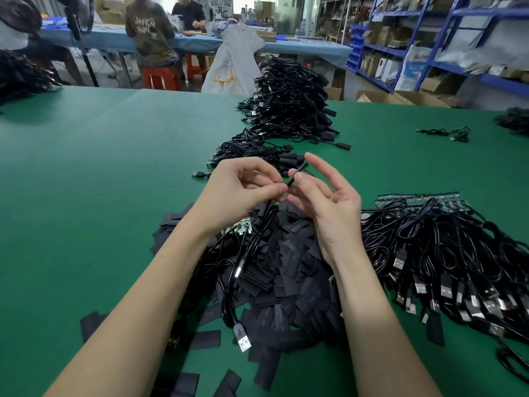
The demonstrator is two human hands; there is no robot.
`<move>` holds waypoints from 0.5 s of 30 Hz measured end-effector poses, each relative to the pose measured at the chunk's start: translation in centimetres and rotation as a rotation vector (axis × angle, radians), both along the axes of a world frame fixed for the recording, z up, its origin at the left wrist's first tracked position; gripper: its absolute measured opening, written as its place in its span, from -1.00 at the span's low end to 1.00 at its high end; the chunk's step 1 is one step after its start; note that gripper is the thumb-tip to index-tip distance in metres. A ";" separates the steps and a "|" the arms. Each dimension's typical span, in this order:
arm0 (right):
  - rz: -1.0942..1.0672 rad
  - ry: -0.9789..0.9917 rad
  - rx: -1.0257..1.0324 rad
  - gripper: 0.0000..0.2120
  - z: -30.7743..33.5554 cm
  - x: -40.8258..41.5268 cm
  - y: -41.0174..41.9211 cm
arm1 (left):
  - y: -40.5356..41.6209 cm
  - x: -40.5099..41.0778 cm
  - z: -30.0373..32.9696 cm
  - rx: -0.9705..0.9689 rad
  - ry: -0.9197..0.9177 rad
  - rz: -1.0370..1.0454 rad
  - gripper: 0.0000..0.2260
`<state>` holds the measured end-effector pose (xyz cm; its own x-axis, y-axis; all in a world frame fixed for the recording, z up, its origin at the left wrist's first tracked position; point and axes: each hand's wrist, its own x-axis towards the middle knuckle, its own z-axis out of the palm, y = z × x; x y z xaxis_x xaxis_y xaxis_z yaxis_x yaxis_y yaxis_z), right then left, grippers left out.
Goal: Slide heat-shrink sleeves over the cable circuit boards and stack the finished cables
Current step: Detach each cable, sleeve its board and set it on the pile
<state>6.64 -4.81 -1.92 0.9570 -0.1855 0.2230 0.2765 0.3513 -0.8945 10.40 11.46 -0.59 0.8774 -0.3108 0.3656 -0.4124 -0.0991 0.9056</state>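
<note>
Both hands, L hand (243, 190) & R hand (320, 196), pinched thin, light, floppy sleeve (297, 173) by its ends.

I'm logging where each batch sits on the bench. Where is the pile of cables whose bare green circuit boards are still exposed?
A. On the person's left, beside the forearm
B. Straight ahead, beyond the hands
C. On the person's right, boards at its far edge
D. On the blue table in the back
C: the cable pile with bare green boards lies to the right of the right hand, while the pile straight ahead shows black-sleeved ends.
</note>
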 end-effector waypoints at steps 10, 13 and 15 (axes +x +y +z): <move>-0.090 -0.040 -0.052 -0.71 -0.1 0.2 0.1 | 0.0 0.1 -0.1 0.011 0.017 -0.008 -0.92; -0.109 -0.038 -0.061 -0.74 -0.2 0.3 0.0 | -0.1 0.0 -0.1 0.019 0.016 -0.009 -0.92; -0.118 -0.031 -0.061 -0.76 -0.2 0.3 0.0 | -0.1 -0.1 -0.1 0.017 0.020 -0.009 -0.92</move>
